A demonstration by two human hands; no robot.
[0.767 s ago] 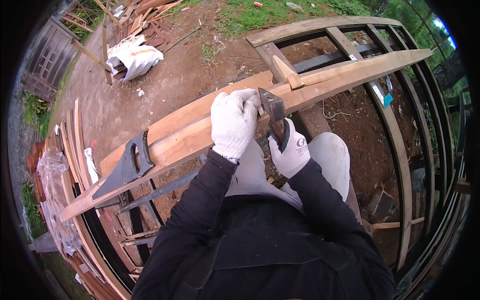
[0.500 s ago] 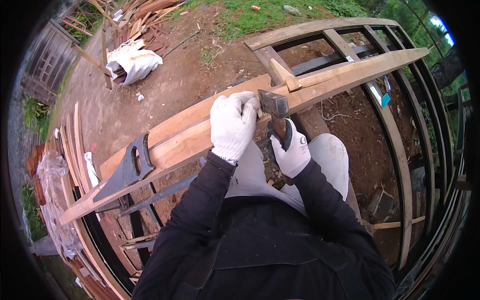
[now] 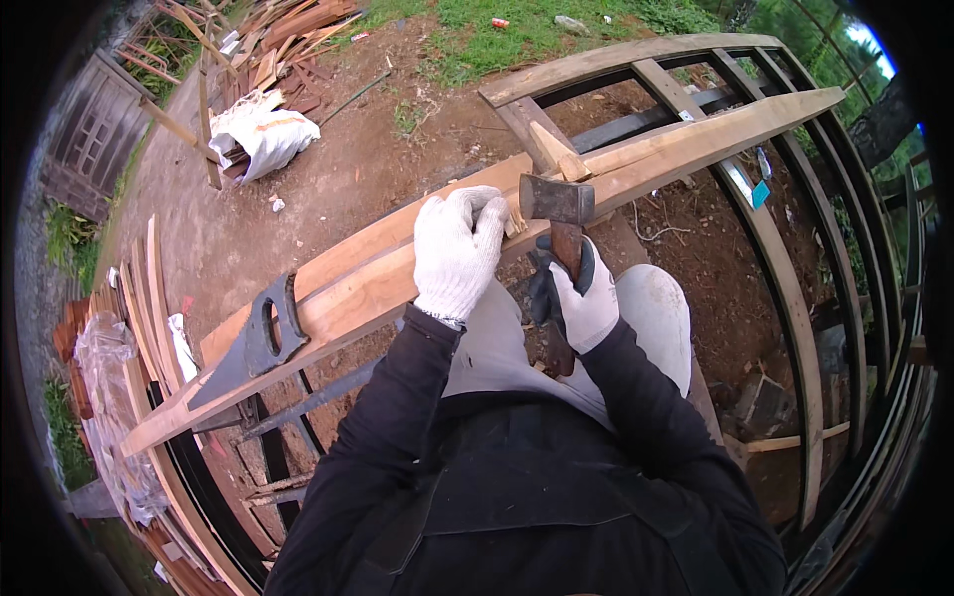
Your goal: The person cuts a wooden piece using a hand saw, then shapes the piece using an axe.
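My right hand (image 3: 584, 303), in a white glove with dark palm and fingers, is closed around the wooden handle of a hatchet (image 3: 558, 202). Its dark metal head is at the end of a small light piece of wood (image 3: 515, 219). White-gloved too, my left hand (image 3: 457, 248) pinches that small piece against the long timber beam (image 3: 368, 293), its fingers curled over it. The hand hides most of the piece. Beyond the hatchet head, a wedge-shaped offcut (image 3: 561, 154) rests on the beam. A handsaw (image 3: 260, 333) with a black handle lies farther left along the beam.
At the right stands a slatted timber frame (image 3: 780, 288), with a teal-handled tool (image 3: 760, 192) on one slat. A white sack (image 3: 268, 139) lies on the dirt at far left, near a heap of scrap boards (image 3: 298, 40). Plastic-wrapped wood (image 3: 114, 397) lies at left.
The hatchet head has turned from facing me end-on to side-on and shifted slightly right, uncovering more of the small wood piece. My left hand has hardly moved.
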